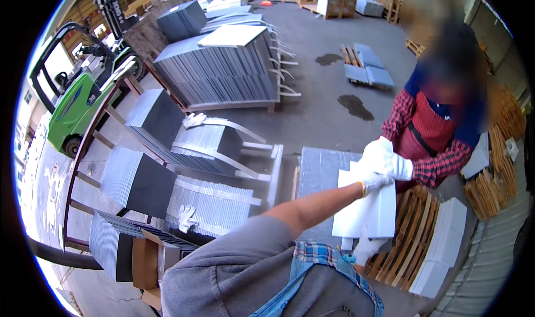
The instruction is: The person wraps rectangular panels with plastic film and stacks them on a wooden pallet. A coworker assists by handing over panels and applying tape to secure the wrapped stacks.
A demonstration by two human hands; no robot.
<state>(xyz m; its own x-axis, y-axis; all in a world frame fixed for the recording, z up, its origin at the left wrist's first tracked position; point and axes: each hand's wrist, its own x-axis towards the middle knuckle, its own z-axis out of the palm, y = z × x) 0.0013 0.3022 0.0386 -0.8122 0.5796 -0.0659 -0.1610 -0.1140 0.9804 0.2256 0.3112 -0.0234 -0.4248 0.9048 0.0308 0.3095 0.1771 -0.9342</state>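
A stack of white flat sheets (365,211) rests on a grey slab-topped surface (317,177) in front of me, to the right. My left hand (377,183), in a white glove, reaches across to the far part of the sheets. Its fingers are hard to make out close against a co-worker's white gloves (384,160). At the near edge of the sheets is my right hand (368,247), also gloved in white. Its thumb lies on top and the other fingers wrap the edge. The co-worker (432,116) stands opposite, both gloves together above the sheets' far end.
Wooden slats (409,233) and pale wrapped blocks (440,250) lie at right. Racks of grey slabs (184,139) stand at left, with loose white gloves (186,219) on them. An open cardboard box (146,264) is nearby. A green forklift (78,108) stands far left.
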